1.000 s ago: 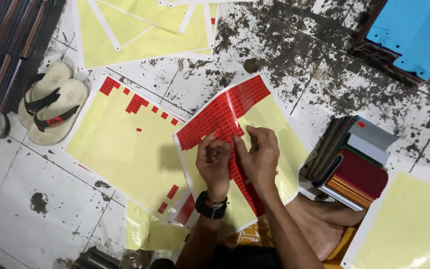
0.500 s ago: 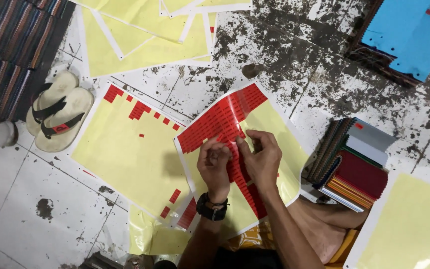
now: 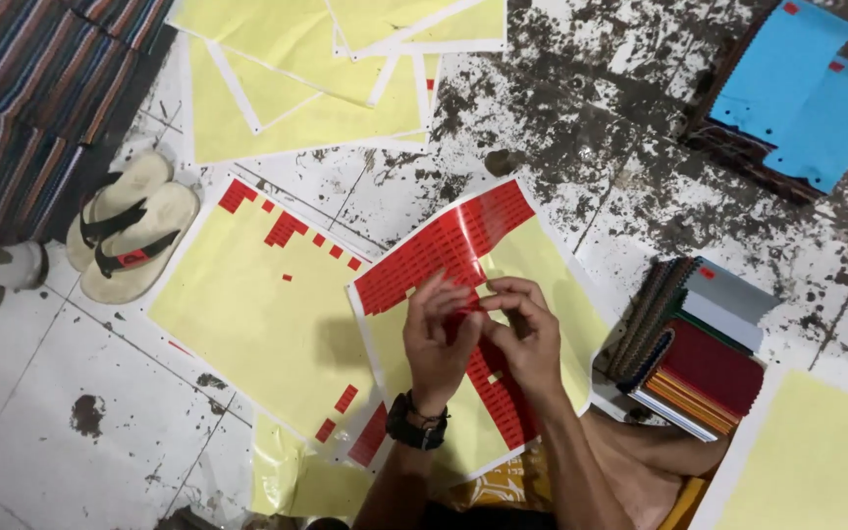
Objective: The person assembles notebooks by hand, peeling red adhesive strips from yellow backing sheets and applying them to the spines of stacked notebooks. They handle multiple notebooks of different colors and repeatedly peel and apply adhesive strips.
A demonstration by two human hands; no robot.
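A yellow backing sheet with rows of small red stickers (image 3: 444, 250) lies over my lap and the floor. My left hand (image 3: 436, 339), with a black watch on its wrist, and my right hand (image 3: 524, 339) meet above the sheet's middle. Their fingertips pinch together over the red sticker rows, seemingly on one small red sticker, though the fingers hide it. A second yellow sheet (image 3: 247, 314) with only a few red stickers left lies just to the left.
A pair of pale sandals (image 3: 130, 236) sits at the left beside a striped mat (image 3: 22, 108). More yellow sheets (image 3: 287, 59) lie at the top, blue sheets (image 3: 802, 93) at top right. A stack of fabric swatch books (image 3: 704, 348) is at the right, another yellow sheet (image 3: 817, 461) below it.
The view has shifted slightly. Both hands stay over the sticker sheet, fingers working together a little lower on the red rows.
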